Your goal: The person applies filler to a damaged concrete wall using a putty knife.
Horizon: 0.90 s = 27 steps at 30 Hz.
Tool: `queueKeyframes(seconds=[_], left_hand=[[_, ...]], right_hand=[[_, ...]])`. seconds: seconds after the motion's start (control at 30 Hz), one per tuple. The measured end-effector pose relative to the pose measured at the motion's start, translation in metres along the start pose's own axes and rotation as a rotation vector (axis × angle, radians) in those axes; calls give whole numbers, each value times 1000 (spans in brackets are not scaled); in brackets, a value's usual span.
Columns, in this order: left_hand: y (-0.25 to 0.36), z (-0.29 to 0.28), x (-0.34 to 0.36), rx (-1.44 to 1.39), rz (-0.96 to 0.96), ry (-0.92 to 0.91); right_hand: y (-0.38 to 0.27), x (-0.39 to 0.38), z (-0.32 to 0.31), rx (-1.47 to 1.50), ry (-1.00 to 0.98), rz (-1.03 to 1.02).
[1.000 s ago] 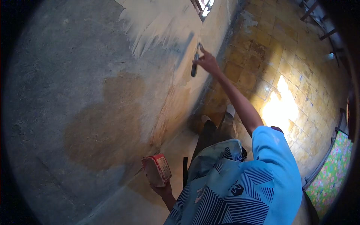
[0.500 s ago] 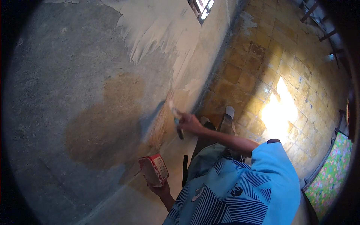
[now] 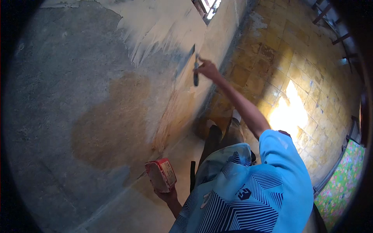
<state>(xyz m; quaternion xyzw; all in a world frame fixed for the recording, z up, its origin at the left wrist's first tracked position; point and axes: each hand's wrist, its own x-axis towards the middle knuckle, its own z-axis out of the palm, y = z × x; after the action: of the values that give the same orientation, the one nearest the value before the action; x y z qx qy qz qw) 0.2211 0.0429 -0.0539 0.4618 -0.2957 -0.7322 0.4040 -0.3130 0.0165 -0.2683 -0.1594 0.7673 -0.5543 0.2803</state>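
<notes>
My right hand [image 3: 208,70] is raised against the wall [image 3: 77,101], gripping a putty knife [image 3: 194,66] by its dark handle, blade flat against the surface. The blade rests just below a pale, freshly coated patch [image 3: 163,27] with streaky lower edges. My left hand [image 3: 168,193] is low near my body and holds a small red-and-white tub [image 3: 161,174] filled with pale paste. I wear a light blue patterned shirt [image 3: 248,190].
The wall is grey with a large brown blotch [image 3: 112,128]. A barred window opening [image 3: 208,6] sits at the top. Yellow floor tiles [image 3: 287,66] with a bright sun patch lie right. A floral cloth [image 3: 342,178] shows at the far right.
My right hand swept the putty knife down the wall from high up to mid height, then rose again to where it now presses. The left hand kept the tub still.
</notes>
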Motion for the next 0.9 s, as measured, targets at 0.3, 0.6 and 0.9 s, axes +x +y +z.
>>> queueKeyframes(seconds=[0.3, 0.6, 0.9], left_hand=[[0, -4, -8, -19, 29, 16], [-28, 39, 18, 313, -84, -177], [-99, 180, 92, 175, -75, -248]], right_hand=[[-39, -209, 94, 215, -580, 134], [-75, -179, -47, 492, -787, 115], [-183, -274, -132, -766, -541, -462]])
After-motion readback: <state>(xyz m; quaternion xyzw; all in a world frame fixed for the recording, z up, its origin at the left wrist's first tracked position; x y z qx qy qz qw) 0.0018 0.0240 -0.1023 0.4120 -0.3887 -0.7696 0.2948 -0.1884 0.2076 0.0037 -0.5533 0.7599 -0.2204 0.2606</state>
